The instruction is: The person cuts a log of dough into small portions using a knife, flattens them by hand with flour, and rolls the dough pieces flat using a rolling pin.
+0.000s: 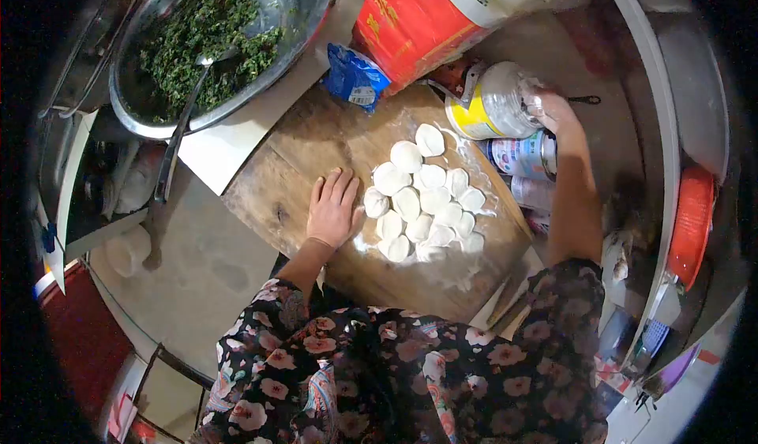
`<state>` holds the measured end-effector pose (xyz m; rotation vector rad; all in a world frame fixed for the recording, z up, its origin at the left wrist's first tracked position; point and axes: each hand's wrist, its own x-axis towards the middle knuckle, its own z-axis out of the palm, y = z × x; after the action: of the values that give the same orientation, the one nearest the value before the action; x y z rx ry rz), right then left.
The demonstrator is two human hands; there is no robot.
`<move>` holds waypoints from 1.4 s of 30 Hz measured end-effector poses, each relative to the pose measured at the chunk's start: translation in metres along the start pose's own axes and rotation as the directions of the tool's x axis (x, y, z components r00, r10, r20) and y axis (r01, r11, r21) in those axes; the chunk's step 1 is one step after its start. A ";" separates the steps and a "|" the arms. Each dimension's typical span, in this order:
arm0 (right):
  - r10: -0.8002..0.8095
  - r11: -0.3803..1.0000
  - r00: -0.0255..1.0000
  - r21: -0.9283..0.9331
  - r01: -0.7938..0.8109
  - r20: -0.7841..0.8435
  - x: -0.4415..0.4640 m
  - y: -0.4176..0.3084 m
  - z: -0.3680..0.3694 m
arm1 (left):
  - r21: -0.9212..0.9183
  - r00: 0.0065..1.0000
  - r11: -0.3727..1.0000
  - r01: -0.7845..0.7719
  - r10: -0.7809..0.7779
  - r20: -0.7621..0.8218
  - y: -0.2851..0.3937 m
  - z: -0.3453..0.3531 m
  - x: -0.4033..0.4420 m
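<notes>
My left hand lies flat, fingers stretched out, on the wooden board. Just right of it, several flattened rounds of white dough lie close together, with loose flour around them. My right hand reaches to the mouth of a clear plastic jar with a yellow label, beyond the board's right edge. Its fingers are at or inside the opening and mostly hidden, so whether they grip anything does not show.
At the upper left, a large metal bowl holds chopped green filling and a long-handled spoon. A red and white bag and a blue packet stand behind the board. Beside the jar is a labelled can.
</notes>
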<state>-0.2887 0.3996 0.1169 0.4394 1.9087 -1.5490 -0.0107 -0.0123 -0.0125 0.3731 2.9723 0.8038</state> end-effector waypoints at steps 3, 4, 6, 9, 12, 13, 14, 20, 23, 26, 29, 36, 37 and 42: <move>-0.078 0.957 0.940 0.288 -0.022 0.333 -0.035 0.000 0.010 | -0.013 1.000 1.000 -0.005 0.005 -0.028 0.000 0.000 -0.002; -0.206 0.978 0.978 0.039 0.204 0.043 -0.059 0.001 0.034 | -0.001 0.999 1.000 -0.008 0.008 -0.031 0.000 0.001 -0.003; -0.201 0.977 0.975 0.044 0.206 -0.098 -0.092 0.007 0.054 | 0.011 1.000 1.000 -0.004 0.005 -0.031 -0.001 0.004 -0.003; -0.718 0.196 0.610 -0.742 0.641 0.337 -0.084 0.072 0.056 | 0.018 0.998 1.000 -0.018 0.019 -0.055 -0.002 0.005 -0.005; -0.187 0.959 0.964 0.179 0.221 -0.188 -0.115 0.085 0.147 | 0.045 0.998 0.999 -0.022 0.024 -0.057 -0.003 0.007 -0.005; -0.184 0.959 0.972 0.189 0.210 -0.143 -0.114 0.093 0.155 | 0.052 0.997 0.998 -0.021 0.024 -0.068 -0.001 0.007 -0.005; -0.183 0.959 0.972 0.190 0.209 -0.149 -0.109 0.095 0.157 | 0.050 0.998 0.999 -0.010 0.013 -0.058 0.000 0.006 -0.005; 0.021 0.996 0.970 0.084 -0.001 -0.242 -0.094 0.085 0.194 | 0.042 0.996 0.999 -0.025 0.029 -0.084 -0.002 0.009 -0.007; 0.063 0.997 0.924 -0.022 -0.077 -0.377 -0.099 0.077 0.223 | 0.056 0.994 0.998 -0.024 0.029 -0.102 -0.003 0.011 -0.007; 0.060 0.990 0.924 0.139 -0.007 -0.377 -0.089 0.080 0.226 | 0.025 0.995 0.999 -0.032 0.034 -0.092 -0.003 0.010 -0.007; 0.126 0.992 0.927 0.052 -0.114 -0.354 -0.089 0.095 0.232 | 0.001 0.996 1.000 -0.025 0.025 -0.091 -0.002 0.008 -0.007; 0.114 0.962 0.973 0.266 -0.058 -0.203 -0.130 0.139 0.223 | 0.033 0.993 0.999 -0.037 0.041 -0.112 -0.004 0.013 -0.006; 0.189 0.975 0.898 0.188 -0.123 -0.397 -0.139 0.148 0.224 | 0.047 0.992 0.998 -0.038 0.044 -0.115 -0.004 0.013 -0.006; 0.192 0.938 0.921 0.341 -0.070 -0.339 -0.167 0.175 0.198 | 0.071 0.993 0.996 -0.052 0.059 -0.104 -0.004 0.012 -0.007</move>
<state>-0.0048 0.2761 0.0749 1.0496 1.8406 -1.7885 -0.0038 -0.0115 -0.0254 0.4308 3.1077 0.7509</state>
